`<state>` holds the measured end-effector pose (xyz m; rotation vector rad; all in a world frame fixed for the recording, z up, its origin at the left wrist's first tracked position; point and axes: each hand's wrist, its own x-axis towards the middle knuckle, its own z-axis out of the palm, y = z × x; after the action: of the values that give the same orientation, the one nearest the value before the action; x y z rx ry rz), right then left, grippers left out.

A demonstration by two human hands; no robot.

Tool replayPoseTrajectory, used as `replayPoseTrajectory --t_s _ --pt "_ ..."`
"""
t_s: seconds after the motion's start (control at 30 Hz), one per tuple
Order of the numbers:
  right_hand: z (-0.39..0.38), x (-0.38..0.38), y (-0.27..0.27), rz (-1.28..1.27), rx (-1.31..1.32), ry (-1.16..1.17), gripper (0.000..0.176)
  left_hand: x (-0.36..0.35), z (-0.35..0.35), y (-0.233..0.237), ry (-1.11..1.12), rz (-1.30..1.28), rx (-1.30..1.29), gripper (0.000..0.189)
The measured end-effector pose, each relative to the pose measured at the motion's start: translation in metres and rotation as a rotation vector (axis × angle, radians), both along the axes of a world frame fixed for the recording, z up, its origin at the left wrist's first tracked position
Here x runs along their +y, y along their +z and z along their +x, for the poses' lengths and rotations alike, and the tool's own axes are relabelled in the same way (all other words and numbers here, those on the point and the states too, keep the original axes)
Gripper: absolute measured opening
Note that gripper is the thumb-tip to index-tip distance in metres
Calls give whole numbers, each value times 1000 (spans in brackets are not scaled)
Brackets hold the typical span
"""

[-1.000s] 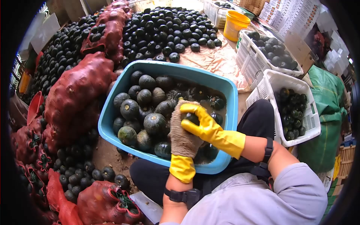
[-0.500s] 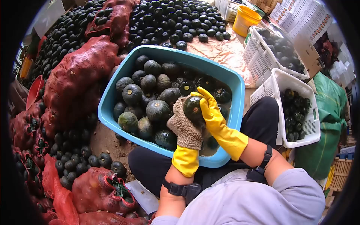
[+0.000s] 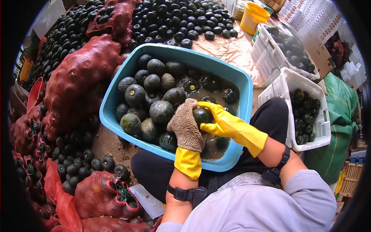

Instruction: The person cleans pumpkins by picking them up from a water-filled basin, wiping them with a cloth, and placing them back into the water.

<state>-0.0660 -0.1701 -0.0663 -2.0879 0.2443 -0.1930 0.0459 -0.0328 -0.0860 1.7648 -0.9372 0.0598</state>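
Note:
A blue tub (image 3: 110, 112) holds dark green squashes (image 3: 162, 112) in murky brown water. Over its near right part, my left hand (image 3: 188, 125), in a yellow glove under a brown fuzzy mitt, presses against one small wet squash (image 3: 201, 116). On the squash's right side, my right hand (image 3: 226, 123) in a yellow rubber glove has its thumb and fingers curved around it. The mitt hides the left fingers and part of the squash.
Red mesh sacks (image 3: 79, 77) of squashes lie on the left. More squashes (image 3: 181, 19) cover the floor beyond the tub. White crates (image 3: 324, 116) of squashes, a yellow bucket (image 3: 254, 17) and a green sack (image 3: 336, 127) are on the right.
The held squash is slightly lower and turned between my hands. My right hand has shifted down and right, its fingers now pointing left. The mitted hand has tilted around the squash's left side.

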Motion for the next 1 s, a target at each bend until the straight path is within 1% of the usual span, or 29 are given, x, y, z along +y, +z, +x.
replayPoseTrajectory --t_s 0.03,0.07,0.1,0.13,0.17,0.2,0.23,0.27,0.3,0.33,0.37,0.4,0.43,0.47,0.5,0.53,0.57,0.6,0.63,0.67,0.7,0.73,0.77,0.8,0.83,0.9,0.93,0.97,1.0 --pt "-4 1 -3 -126 -26 38 78 8 8 13 -76 -1 -158 49" --pt "-9 2 -5 -250 -51 70 78 12 14 27 -222 -52 -113 55" --pt "-9 2 7 -82 20 89 76 10 9 25 -193 -82 54 49" --pt "-9 5 33 592 309 -6 74 3 1 21 -155 -120 218 42" --pt "-8 13 22 870 183 -103 74 -5 -7 15 -111 -162 380 35" --pt "-5 22 2 1138 48 -196 74 -13 -10 3 -62 -172 450 33" --pt "1 23 -15 980 3 -317 77 -18 -6 -14 -27 -188 514 32" --pt "5 25 -27 887 -103 -342 73 -23 -7 -25 -7 -185 541 32" --pt "6 17 -32 565 -96 -259 72 -24 -5 -25 -6 -160 510 32" --pt "4 9 -37 247 -89 -176 71 -18 -4 -24 -10 -86 296 36" --pt "-5 15 -44 68 16 -277 71 -12 -3 -21 12 -17 69 41" --pt "-7 18 -35 325 -14 -245 71 -7 -1 -16 53 30 -149 46" --pt "-8 21 -20 581 -51 -215 71 1 -4 10 19 118 -73 54" --pt "-9 20 -13 829 -96 -182 72 1 -4 21 -4 63 192 52" --pt "-12 13 -23 817 -206 -180 72 1 -5 32 5 -11 453 51" --pt "-24 4 -17 822 -148 -250 68 -3 -3 32 29 -224 907 44" --pt "-33 -16 -24 697 -196 -372 60 -8 -2 31 61 -437 1365 43" --pt "-57 -40 -9 942 -289 -435 51 -11 -3 30 107 -652 1823 48" --pt "-81 -64 6 1180 -402 -502 42 -10 -7 56 210 -557 1748 55" --pt "-86 -88 20 1201 -854 -574 35 -7 -6 76 275 -561 1849 44" --pt "-108 -122 33 1203 -1105 -665 40 -4 -4 74 246 -538 1803 45" --pt "-137 -158 43 1115 -1204 -843 44 -2 -1 71 206 -513 1758 47" --pt "-153 -182 46 997 -1222 -972 48 -2 5 53 158 -512 1692 48" --pt "-156 -194 40 882 -1133 -1023 53 -6 13 23 106 -509 1627 50" --pt "-150 -198 24 808 -1001 -979 57 -12 16 7 52 -506 1560 51" --pt "-109 -167 -40 888 -618 -395 58 -21 8 26 128 -582 1609 46" --pt "-78 -113 17 269 -154 -263 47 -26 4 32 167 -619 1635 43" --pt "-64 -81 28 -127 222 -254 56 -20 8 23 72 -629 1700 42" --pt "-54 -73 10 -261 377 -209 56 -19 1 36 72 -586 1681 46"
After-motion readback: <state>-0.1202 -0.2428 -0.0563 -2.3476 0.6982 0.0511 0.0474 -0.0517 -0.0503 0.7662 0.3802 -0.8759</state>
